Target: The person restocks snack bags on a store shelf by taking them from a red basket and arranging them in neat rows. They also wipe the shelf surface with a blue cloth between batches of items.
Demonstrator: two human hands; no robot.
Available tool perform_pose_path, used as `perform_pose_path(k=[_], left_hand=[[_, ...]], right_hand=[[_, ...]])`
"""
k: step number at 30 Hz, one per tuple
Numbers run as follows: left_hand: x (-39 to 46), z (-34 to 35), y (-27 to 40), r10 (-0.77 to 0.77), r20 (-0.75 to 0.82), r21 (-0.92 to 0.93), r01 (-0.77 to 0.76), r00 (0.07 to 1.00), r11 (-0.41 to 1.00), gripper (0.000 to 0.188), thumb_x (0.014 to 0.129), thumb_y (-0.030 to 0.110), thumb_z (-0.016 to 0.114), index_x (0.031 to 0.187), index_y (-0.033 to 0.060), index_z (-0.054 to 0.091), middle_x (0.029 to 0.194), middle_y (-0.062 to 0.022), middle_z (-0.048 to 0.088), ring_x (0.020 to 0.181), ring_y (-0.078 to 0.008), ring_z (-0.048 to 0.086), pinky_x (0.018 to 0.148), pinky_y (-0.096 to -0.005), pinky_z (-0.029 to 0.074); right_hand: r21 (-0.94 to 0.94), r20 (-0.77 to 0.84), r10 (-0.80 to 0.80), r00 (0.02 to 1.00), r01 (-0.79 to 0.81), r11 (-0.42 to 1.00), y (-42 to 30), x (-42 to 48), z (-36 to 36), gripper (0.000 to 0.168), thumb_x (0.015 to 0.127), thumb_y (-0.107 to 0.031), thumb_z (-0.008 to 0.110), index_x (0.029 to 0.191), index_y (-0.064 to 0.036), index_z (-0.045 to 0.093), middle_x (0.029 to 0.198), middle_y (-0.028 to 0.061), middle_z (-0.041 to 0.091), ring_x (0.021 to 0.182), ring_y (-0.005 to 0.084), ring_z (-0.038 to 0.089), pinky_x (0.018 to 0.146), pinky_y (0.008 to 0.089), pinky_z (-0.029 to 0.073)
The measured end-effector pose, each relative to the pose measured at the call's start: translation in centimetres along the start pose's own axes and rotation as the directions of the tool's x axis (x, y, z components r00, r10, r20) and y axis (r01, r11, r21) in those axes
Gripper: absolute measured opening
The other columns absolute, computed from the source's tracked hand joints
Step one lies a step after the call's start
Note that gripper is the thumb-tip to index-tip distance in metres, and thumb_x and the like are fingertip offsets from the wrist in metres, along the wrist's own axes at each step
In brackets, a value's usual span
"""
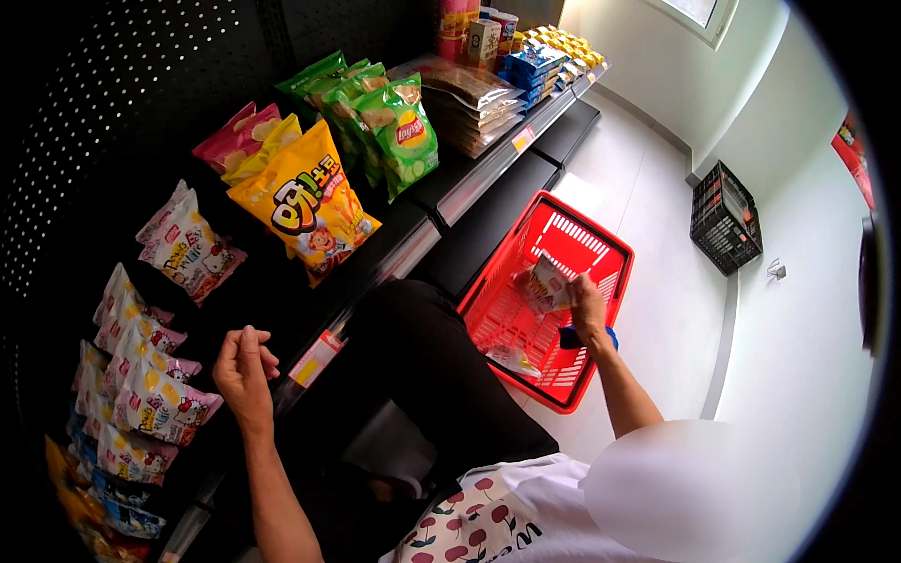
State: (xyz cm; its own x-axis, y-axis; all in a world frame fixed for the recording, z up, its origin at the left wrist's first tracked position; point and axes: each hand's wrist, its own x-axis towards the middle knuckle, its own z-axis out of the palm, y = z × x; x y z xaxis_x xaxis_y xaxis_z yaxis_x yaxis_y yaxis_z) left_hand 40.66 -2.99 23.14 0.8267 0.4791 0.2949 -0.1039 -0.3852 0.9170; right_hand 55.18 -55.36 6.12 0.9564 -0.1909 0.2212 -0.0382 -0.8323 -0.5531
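Note:
My right hand [588,307] grips a small white-and-pink snack bag [549,283] by one end, over the inside of a red plastic shopping basket [611,246]. Another light-coloured bag [515,359] lies low at the basket's near end. A dark blue band circles my right wrist. Just off the shelf's front edge, my left hand [245,369] is loosely curled, with nothing visible in it. Beside it on the black shelf stand several matching white-and-pink snack bags [165,407]. A few more of these bags [184,243] stand farther along.
Yellow potato-snack bags [310,204], green Lay's bags [401,130], stacked flat clear packs [471,91] and blue packets [531,67] line the shelf. Clear label strips [408,250] run along its front edge. A black plastic crate [725,218] stands against the white wall.

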Motion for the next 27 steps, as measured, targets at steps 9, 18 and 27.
perform_pose_path(k=[9,18,27], left_hand=[[-1.7,1.4,4.1,0.034,0.207,-0.116,-0.010,0.978,0.993,0.020,0.098,0.026,0.065,0.104,0.0066,0.065,0.079,0.0001,0.063,0.070,-0.0058,0.060,0.063,-0.0201,0.047],[-0.6,1.4,14.0,0.579,0.330,0.138,-0.645,0.745,0.751,0.085,0.073,0.046,0.086,0.138,0.0040,0.051,0.130,-0.0170,0.060,0.118,-0.0338,0.058,0.100,-0.0443,0.046],[-1.4,-0.9,9.3,0.075,0.380,-0.207,0.005,0.922,0.978,0.064,0.079,0.033,0.084,0.127,0.0018,0.056,0.112,-0.0132,0.070,0.100,-0.0184,0.068,0.086,-0.0330,0.055]], right_hand=[[0.522,-0.169,-0.135,0.976,0.205,0.828,-12.5,1.2,-13.1,0.010,0.101,-0.009,0.058,0.097,-0.001,0.054,0.088,0.0070,0.062,0.083,0.0128,0.061,0.075,0.0310,0.053],[0.741,-0.090,-0.561,0.823,0.431,0.514,-30.2,-2.3,-14.8,0.006,0.100,-0.005,0.057,0.100,0.001,0.055,0.100,0.0063,0.059,0.088,0.0121,0.058,0.078,0.0289,0.052],[0.674,-0.024,-0.798,0.602,0.599,0.432,-39.4,-3.9,-9.6,0.008,0.094,-0.004,0.062,0.099,0.000,0.059,0.093,0.0146,0.063,0.083,0.0268,0.064,0.072,0.0327,0.051]])
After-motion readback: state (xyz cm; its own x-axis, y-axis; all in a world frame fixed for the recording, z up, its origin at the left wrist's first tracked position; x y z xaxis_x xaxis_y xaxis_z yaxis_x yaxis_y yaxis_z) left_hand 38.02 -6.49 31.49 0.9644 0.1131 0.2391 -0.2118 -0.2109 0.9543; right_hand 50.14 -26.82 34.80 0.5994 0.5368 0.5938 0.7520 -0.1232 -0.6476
